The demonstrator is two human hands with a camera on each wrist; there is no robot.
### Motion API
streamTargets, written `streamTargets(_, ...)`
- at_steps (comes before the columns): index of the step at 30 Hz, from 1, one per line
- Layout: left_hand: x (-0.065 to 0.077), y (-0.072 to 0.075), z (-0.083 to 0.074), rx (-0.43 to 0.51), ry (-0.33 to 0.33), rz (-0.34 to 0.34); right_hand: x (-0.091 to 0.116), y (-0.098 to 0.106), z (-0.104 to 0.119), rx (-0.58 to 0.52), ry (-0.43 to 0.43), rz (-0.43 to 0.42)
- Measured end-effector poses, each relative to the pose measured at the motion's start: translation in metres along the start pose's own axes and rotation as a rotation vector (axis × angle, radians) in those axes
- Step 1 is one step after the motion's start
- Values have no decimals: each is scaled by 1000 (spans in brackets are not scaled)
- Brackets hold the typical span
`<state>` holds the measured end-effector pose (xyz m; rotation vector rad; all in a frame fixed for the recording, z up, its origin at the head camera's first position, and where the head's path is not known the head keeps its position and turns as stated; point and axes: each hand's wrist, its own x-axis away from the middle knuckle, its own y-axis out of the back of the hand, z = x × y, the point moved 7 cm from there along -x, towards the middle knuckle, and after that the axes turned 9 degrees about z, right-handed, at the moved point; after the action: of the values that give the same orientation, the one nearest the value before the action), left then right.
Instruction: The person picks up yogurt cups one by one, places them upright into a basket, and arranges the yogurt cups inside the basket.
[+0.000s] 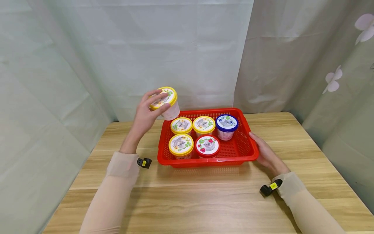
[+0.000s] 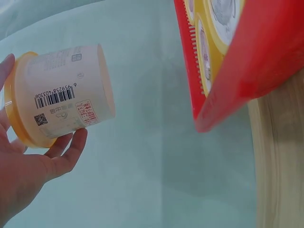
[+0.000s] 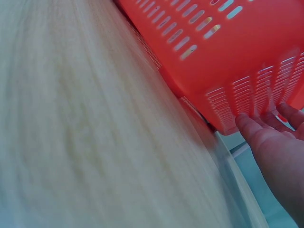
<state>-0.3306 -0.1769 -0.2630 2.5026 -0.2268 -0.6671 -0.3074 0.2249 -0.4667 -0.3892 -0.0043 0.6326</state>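
Note:
My left hand [image 1: 148, 109] grips a yellow-lidded tub [image 1: 171, 110] by its lid, raised above the back left corner of the red basket [image 1: 175, 161]. In the left wrist view this tub [image 2: 71, 90] shows a barcode and printed labels on its pale side. Inside the basket stand several more tubs: yellow-lidded ones [image 1: 181, 144] on the left, a red-lidded one [image 1: 207, 146] in front and a blue-lidded one [image 1: 226, 125] at the back. My right hand [image 1: 264, 152] rests against the basket's right side, fingertips on the slotted wall [image 3: 242, 97] in the right wrist view.
The basket stands on a wood-grain table [image 1: 204, 201]. Pale curtains [image 1: 163, 48] hang behind the table and on both sides. Each wrist wears a small black camera mount, the left one [image 1: 144, 162] close to the basket's front left corner.

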Motion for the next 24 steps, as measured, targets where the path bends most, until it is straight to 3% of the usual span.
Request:
streamTargets(3, -1, -4, -10, 1, -20, 13, 0, 1, 0, 5, -3, -1)
streamTargets(12, -13, -22, -13, 28, -58, 81, 0, 1, -1, 17, -22, -9)
streamTargets(24, -22, -41, -29, 20, -93, 140, 0, 1, -1, 18, -14, 0)
